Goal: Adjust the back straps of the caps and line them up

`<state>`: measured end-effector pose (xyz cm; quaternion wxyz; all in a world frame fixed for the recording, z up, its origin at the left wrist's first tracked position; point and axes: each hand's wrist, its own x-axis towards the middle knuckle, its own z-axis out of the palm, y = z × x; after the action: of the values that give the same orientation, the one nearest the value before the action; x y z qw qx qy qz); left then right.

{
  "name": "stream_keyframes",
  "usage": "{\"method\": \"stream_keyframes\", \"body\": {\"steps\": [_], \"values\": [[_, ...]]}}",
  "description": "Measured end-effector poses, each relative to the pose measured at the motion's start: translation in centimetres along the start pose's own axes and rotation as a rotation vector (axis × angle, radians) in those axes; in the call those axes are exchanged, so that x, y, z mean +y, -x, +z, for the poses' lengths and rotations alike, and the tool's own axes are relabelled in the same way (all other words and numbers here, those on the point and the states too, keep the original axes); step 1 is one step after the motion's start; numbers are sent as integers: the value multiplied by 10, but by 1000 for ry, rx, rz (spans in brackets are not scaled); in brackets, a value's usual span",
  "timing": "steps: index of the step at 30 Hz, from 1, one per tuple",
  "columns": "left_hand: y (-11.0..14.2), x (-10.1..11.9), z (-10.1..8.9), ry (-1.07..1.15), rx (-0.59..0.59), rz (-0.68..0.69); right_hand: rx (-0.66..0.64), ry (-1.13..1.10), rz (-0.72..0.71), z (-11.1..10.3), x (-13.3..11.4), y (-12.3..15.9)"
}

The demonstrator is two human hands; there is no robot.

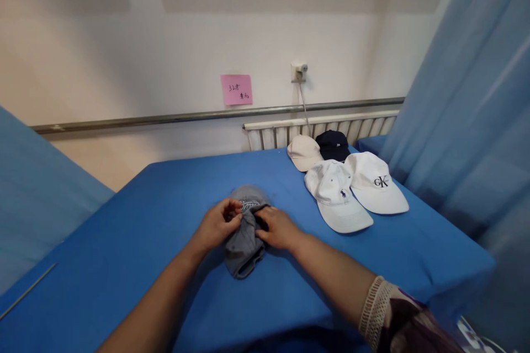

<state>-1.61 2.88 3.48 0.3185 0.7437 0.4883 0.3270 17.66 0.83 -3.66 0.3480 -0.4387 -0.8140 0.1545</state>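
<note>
A grey baseball cap point(245, 242) with pale lettering lies crumpled on the blue-covered table, its brim pointing away from me. My left hand point(219, 224) is at the cap's left side, fingers curled and thumb tip against the cloth near the lettering. On the other side, my right hand point(278, 226) grips the cap's edge, with the fingers partly tucked into the fabric. The nearer part of the cap is folded and sags towards me. Part of the lettering is hidden by the hands and folds.
Right of the hands sit a white cap point(331, 187) with a small horse logo, a white cap point(370, 182) with black letters, a beige cap point(304, 151) and a dark navy cap point(333, 145). A thin stick point(28, 290) lies at the left. Blue curtains point(467, 105) flank the table point(141, 220).
</note>
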Motion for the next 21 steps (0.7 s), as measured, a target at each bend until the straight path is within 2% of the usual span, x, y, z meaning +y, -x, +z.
{"method": "stream_keyframes", "body": {"steps": [4,7,10,14,15,18,21], "values": [[3,-4,4,-62,6,6,-111,260,10,13,-5,-5],[4,-2,-2,-105,22,-8,-110,270,-10,14,-6,-6],[3,0,-9,-148,36,-8,5,107,-6,2,-2,-3],[2,-3,-14,-158,72,-26,303,-321,-6,-27,5,3],[1,-4,-14,-158,77,-30,339,-430,-19,-32,6,4],[2,-2,-13,-185,57,-20,334,-637,-13,-36,9,4],[4,9,-11,-233,2,45,334,-579,37,-28,7,4]]}}
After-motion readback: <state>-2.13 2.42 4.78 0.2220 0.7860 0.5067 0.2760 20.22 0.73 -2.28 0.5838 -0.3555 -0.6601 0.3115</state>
